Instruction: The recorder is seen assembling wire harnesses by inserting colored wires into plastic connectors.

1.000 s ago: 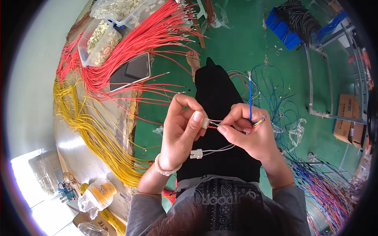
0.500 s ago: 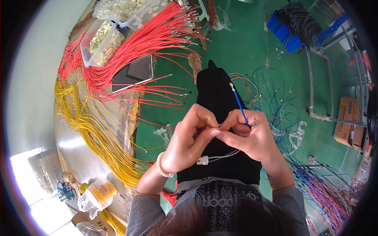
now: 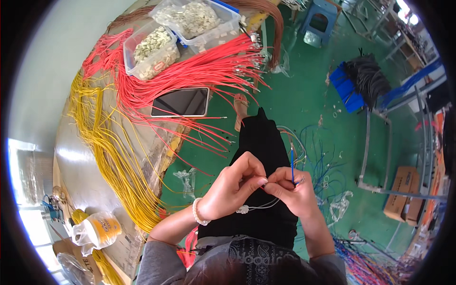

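Note:
My left hand [image 3: 236, 187], with a beaded bracelet [image 3: 200, 212] at its wrist, is closed in a pinch over my lap. Its fingertips meet those of my right hand [image 3: 293, 194]; whatever small piece lies between them is hidden. A blue wire [image 3: 292, 164] sticks up from the closed fingers of my right hand. Just under the hands, a white connector [image 3: 242, 209] hangs on a pale cable [image 3: 266, 205] in front of my black clothing.
On the table [image 3: 71, 154] to the left lie red wires [image 3: 199, 66], yellow wires [image 3: 107, 152] and a phone [image 3: 181, 102]. Tubs of pale connectors [image 3: 154, 50] stand farther back. Loose blue wires [image 3: 327, 166], a carton [image 3: 403, 194] and a blue stool [image 3: 321, 21] are on the green floor.
The whole view has shifted, so the table and hands sit lower in the picture. The blue wire now stands more upright. Both hands keep their fingertips together.

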Tool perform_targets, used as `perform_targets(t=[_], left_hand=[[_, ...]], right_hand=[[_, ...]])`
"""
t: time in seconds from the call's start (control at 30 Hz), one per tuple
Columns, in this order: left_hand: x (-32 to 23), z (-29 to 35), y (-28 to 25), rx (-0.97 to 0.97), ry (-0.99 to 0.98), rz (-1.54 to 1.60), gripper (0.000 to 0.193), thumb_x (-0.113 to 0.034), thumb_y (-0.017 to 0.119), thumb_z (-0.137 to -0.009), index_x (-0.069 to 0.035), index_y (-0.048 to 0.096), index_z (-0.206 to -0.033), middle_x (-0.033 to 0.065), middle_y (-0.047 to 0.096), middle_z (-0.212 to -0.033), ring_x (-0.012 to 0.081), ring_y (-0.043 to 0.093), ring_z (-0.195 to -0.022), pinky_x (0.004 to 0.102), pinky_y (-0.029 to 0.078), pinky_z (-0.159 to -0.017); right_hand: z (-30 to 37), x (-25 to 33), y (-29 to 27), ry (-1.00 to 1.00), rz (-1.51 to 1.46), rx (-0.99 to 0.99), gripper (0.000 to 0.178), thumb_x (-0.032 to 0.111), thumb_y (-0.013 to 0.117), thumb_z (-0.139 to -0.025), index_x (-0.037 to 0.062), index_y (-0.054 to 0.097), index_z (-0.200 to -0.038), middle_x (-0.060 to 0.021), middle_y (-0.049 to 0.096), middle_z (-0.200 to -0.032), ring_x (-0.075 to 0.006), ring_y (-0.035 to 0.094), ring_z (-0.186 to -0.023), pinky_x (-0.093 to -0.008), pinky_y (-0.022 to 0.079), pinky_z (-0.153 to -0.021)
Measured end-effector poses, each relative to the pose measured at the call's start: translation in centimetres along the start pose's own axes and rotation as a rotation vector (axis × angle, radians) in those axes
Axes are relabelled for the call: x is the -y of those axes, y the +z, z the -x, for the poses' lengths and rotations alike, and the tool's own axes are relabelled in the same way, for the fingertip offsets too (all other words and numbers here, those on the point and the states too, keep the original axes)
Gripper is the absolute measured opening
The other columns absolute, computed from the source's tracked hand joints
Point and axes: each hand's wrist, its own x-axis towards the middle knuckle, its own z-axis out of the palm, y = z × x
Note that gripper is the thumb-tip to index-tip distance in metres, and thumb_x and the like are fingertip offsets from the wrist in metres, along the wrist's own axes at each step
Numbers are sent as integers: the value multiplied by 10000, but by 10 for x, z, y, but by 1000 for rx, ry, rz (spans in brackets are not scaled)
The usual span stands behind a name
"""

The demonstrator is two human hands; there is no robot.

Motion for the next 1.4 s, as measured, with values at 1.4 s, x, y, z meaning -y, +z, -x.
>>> perform_targets(t=[1.4], left_hand=[[-32,-145,-64,-106,-35,-683,132,-127,569,-886,-29,632,-951,62,578,-754,118,494,-576,255,400,-532]], right_hand=[[-79,-15,-44,81,-368,187,115,115,545,-923,35,470,-889,-37,561,-680,-87,545,-596,-208,433,-575]])
